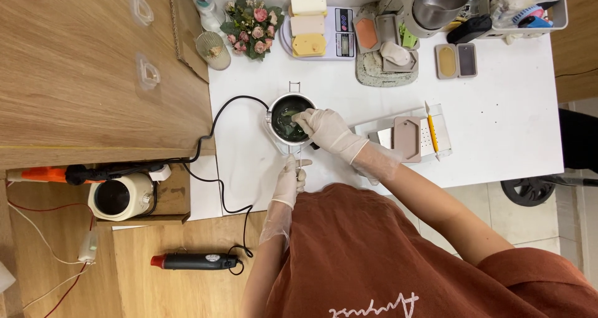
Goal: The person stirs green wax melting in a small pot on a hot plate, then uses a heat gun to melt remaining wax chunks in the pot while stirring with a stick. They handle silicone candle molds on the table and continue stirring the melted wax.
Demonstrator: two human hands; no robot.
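My left hand (290, 182), gloved in thin clear plastic, closes around the wire handle (299, 159) of the small metal pot (289, 120), which I judge steadies the pot so it does not turn or slide on its base while I work inside it. My right hand (328, 130), gloved in white, reaches over the pot's rim with the fingers curled; I seem to be pinching something at the dark greenish contents, but I cannot tell what, since my own fingers cover it. The pot stands just ahead of my left hand and directly under the fingertips of my right. A black cord (218, 168) runs away from the pot's far-left side and loops down past my left wrist.

To the right of my right forearm lies a flat tray (436, 145) holding a pinkish mould (408, 138) and a yellow-handled tool (431, 130), kept within easy reach. Well beyond my hands, at the far edge, stand a kitchen scale (339, 34) stacked with pale soap-like bars, a bunch of pink flowers (251, 25), and a steel mixing bowl (439, 3).

The surface is a white table (498, 106), smooth and bare in places. To the left of my left hand lies a wooden counter (81, 62), with a cream kettle (119, 196) below it and a black-and-red heat gun (194, 261) on the wooden floor.
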